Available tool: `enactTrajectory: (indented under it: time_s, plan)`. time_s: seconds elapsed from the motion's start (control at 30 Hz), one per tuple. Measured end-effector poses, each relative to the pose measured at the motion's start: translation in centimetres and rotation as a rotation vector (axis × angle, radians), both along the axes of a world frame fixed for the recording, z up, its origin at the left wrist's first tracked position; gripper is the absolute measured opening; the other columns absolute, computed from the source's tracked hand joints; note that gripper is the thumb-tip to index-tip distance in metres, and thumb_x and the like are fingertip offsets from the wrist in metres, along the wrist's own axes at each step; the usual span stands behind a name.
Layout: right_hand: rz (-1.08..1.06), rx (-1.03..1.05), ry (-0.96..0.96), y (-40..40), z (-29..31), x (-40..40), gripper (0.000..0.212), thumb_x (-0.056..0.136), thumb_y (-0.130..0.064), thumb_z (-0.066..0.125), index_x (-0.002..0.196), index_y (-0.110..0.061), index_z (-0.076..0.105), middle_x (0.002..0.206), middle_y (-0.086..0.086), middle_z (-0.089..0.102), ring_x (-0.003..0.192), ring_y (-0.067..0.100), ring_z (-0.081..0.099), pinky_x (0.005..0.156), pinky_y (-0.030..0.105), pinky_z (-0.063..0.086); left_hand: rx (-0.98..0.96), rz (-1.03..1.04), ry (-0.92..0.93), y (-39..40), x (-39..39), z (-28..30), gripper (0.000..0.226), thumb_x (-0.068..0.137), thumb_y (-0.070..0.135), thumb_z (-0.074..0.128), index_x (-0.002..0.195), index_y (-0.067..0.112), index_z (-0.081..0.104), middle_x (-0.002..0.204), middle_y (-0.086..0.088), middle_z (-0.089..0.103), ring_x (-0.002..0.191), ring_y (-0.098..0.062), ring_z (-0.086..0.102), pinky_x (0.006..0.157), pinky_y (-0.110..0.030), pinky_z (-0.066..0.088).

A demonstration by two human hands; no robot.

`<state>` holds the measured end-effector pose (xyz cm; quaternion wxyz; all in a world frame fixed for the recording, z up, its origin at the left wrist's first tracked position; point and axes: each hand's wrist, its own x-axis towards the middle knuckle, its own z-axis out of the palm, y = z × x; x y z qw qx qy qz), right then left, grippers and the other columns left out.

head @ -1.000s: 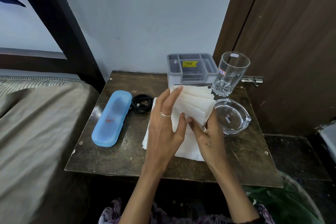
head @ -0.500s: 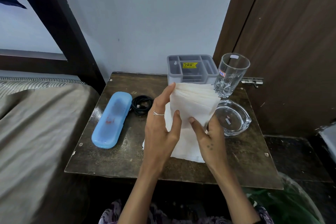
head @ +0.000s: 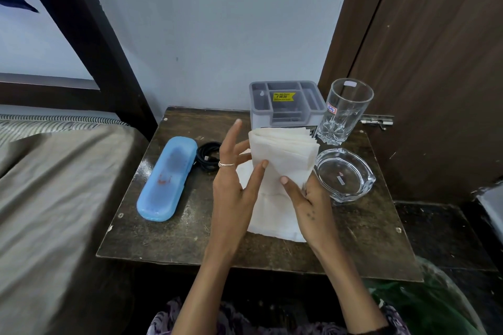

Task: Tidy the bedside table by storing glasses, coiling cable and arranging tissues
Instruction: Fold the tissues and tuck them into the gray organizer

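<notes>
While my left hand (head: 234, 187) and right hand (head: 310, 198) each keep a pinching grip on the tissues (head: 283, 155), I see them raised above the counter (head: 174, 234), between cable (head: 208, 155) and ashtray (head: 344, 174).

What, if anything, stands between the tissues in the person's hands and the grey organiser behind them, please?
Nothing visible does. The tissues, held by the left hand and right hand, sit just in front of the grey organiser. The drinking glass and the glass ashtray stand off to the right, clear of that path.
</notes>
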<state>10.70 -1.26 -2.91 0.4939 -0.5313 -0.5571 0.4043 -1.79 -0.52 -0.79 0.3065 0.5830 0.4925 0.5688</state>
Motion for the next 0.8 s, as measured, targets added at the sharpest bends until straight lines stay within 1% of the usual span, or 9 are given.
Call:
enactTrajectory:
  time_s: [0.07,0.13,0.23,0.3,0.4,0.53,0.63,0.73,0.8]
  plan:
    - [0.000,0.000,-0.020,0.1,-0.3,0.0,0.034,0.093,-0.018,0.053,0.126,-0.025,0.045,0.114,-0.013,0.060,0.099,-0.009,0.055,0.080,0.005,0.042,-0.149,-0.077,0.021,0.5,-0.2,-0.8,0.054,0.088,0.014,0.061,0.124,0.046,0.038,0.106,0.022,0.061,0.098,0.003,0.060,0.085,-0.013,0.048]
    - [-0.006,-0.018,-0.046,0.2,-0.6,0.0,0.043,0.091,-0.018,0.054,0.132,-0.021,0.040,0.120,-0.010,0.057,0.110,0.000,0.053,0.088,0.008,0.041,-0.291,-0.129,0.075,0.8,-0.2,-1.7,0.031,0.087,0.012,0.060,0.112,0.030,0.055,0.099,0.015,0.067,0.091,-0.005,0.065,0.082,-0.018,0.052]
    - [-0.027,-0.029,-0.046,0.2,-0.6,0.0,0.040,0.092,-0.009,0.053,0.130,-0.016,0.042,0.114,-0.008,0.058,0.106,0.005,0.055,0.089,0.013,0.043,-0.313,-0.097,0.040,0.9,-0.2,-1.9,0.013,0.086,0.011,0.062,0.093,0.021,0.065,0.090,0.009,0.071,0.083,-0.008,0.067,0.072,-0.017,0.052]
    - [-0.036,-0.004,0.003,0.1,-0.4,-0.2,0.038,0.092,-0.009,0.054,0.128,-0.016,0.043,0.111,-0.009,0.059,0.099,-0.004,0.057,0.084,0.009,0.044,-0.295,-0.105,-0.019,1.0,-0.2,-1.6,0.018,0.085,0.011,0.063,0.087,0.029,0.065,0.086,0.011,0.072,0.080,-0.003,0.067,0.071,-0.015,0.052]
    - [-0.014,0.023,0.008,0.2,-0.5,-0.4,0.042,0.086,-0.010,0.058,0.119,-0.033,0.046,0.113,-0.015,0.060,0.104,-0.003,0.057,0.085,0.009,0.044,-0.310,-0.158,0.015,0.9,0.0,-1.4,0.024,0.084,0.007,0.063,0.085,0.031,0.061,0.080,0.018,0.066,0.069,0.012,0.060,0.064,-0.005,0.045]
    - [0.003,0.012,0.024,0.4,-0.7,0.0,0.050,0.086,0.002,0.056,0.106,-0.042,0.044,0.110,-0.016,0.059,0.102,-0.002,0.056,0.080,0.007,0.044,-0.301,-0.138,0.053,0.9,0.1,-2.0,0.022,0.085,0.007,0.062,0.087,0.029,0.061,0.078,0.021,0.064,0.067,0.011,0.058,0.062,-0.007,0.045]
    - [0.026,0.005,-0.022,0.5,-0.8,-0.2,0.056,0.085,0.001,0.055,0.112,-0.045,0.040,0.114,-0.014,0.057,0.109,0.002,0.055,0.088,0.015,0.045,-0.308,-0.130,0.051,1.0,0.1,-2.1,0.019,0.085,0.007,0.062,0.098,0.021,0.064,0.082,0.022,0.064,0.070,0.013,0.060,0.065,-0.007,0.046]
    - [0.011,0.001,-0.012,0.5,-1.0,-0.1,0.057,0.079,-0.005,0.052,0.106,-0.054,0.039,0.118,-0.007,0.056,0.112,0.012,0.054,0.090,0.030,0.047,-0.290,-0.072,0.013,0.9,-0.2,-2.0,0.021,0.085,0.009,0.063,0.088,0.029,0.062,0.080,0.022,0.064,0.069,0.011,0.060,0.060,-0.006,0.045]
    - [0.025,-0.016,-0.006,0.5,-1.1,0.1,0.055,0.080,-0.004,0.052,0.104,-0.052,0.039,0.115,-0.011,0.056,0.109,0.010,0.054,0.086,0.026,0.047,-0.300,-0.083,0.004,0.9,-0.3,-2.0,0.022,0.084,0.009,0.064,0.088,0.030,0.063,0.082,0.023,0.065,0.071,0.012,0.061,0.062,-0.006,0.046]
